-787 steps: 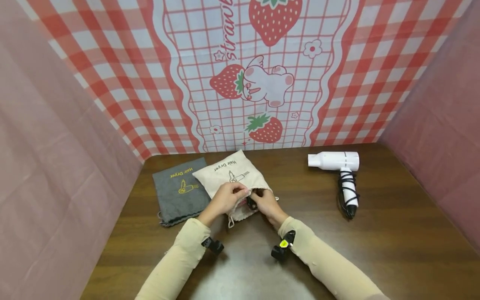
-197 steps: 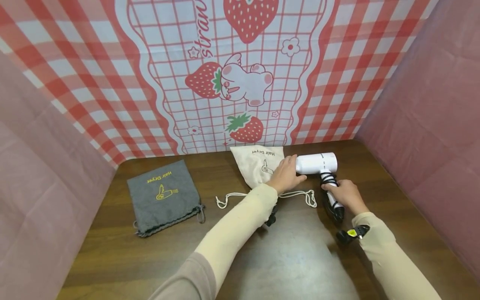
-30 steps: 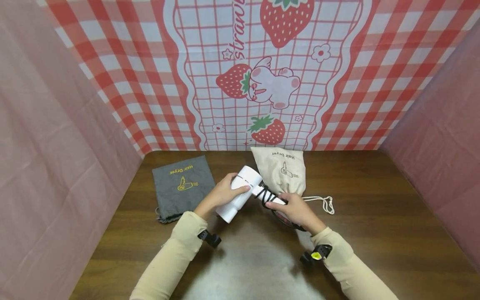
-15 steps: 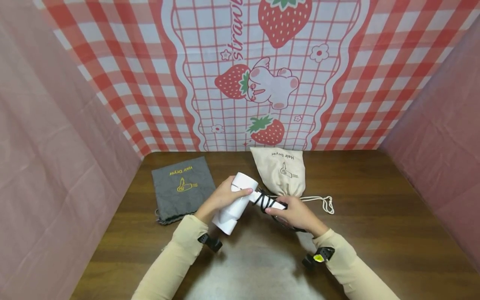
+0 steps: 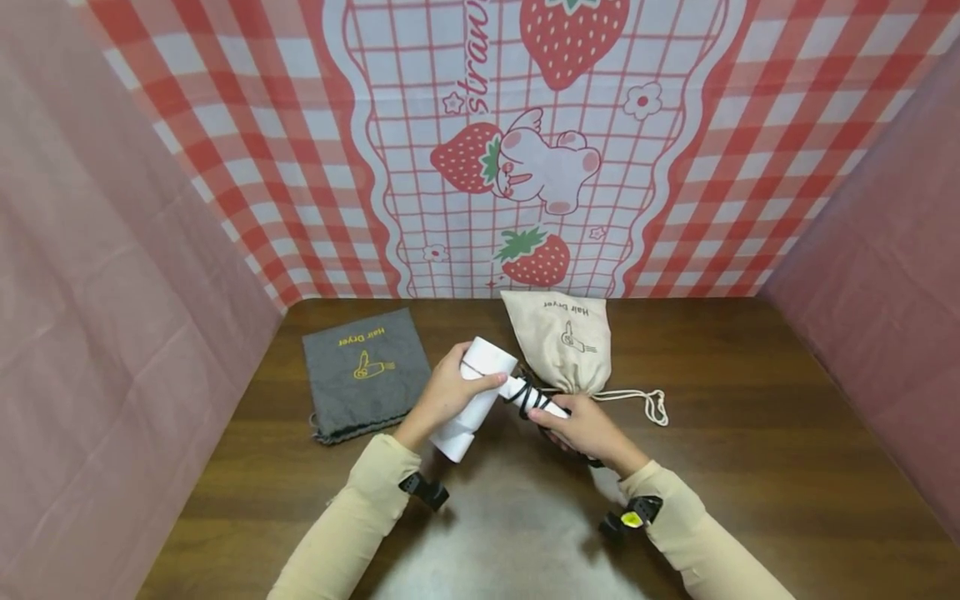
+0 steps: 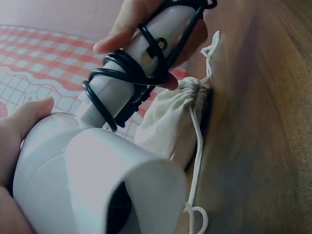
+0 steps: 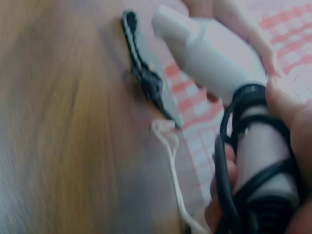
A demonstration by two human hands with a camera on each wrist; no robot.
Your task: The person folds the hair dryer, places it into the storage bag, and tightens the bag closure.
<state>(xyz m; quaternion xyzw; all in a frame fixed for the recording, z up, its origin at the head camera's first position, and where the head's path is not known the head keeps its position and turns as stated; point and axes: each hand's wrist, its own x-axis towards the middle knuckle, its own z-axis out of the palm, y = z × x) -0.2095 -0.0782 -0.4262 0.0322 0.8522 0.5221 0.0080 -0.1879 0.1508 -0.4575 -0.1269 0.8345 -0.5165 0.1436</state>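
Note:
Both hands hold a white hair dryer (image 5: pixel 480 402) above the middle of the table. My left hand (image 5: pixel 450 386) grips its barrel, thumb across the top near the handle joint. My right hand (image 5: pixel 588 429) grips the handle, which has a black cord (image 6: pixel 119 73) wound around it. In the left wrist view the nozzle (image 6: pixel 146 190) faces the camera, its opening partly visible. Behind the right hand lies a beige drawstring bag (image 5: pixel 564 342) marked "Hair Dryer", its neck gathered and looking full. A flat grey drawstring bag (image 5: pixel 363 375) with yellow print lies left of the left hand.
The beige bag's white drawstring (image 5: pixel 651 407) trails to the right over the brown wooden table (image 5: pixel 750 400). A red checked strawberry cloth (image 5: pixel 540 167) hangs at the back, with pink cloth (image 5: pixel 135 250) along both sides.
Earlier the beige bag was being handled open-mouthed; now it lies gathered at the back. The hair dryer has come from the right side to the middle, lately just tilting slightly in both hands.

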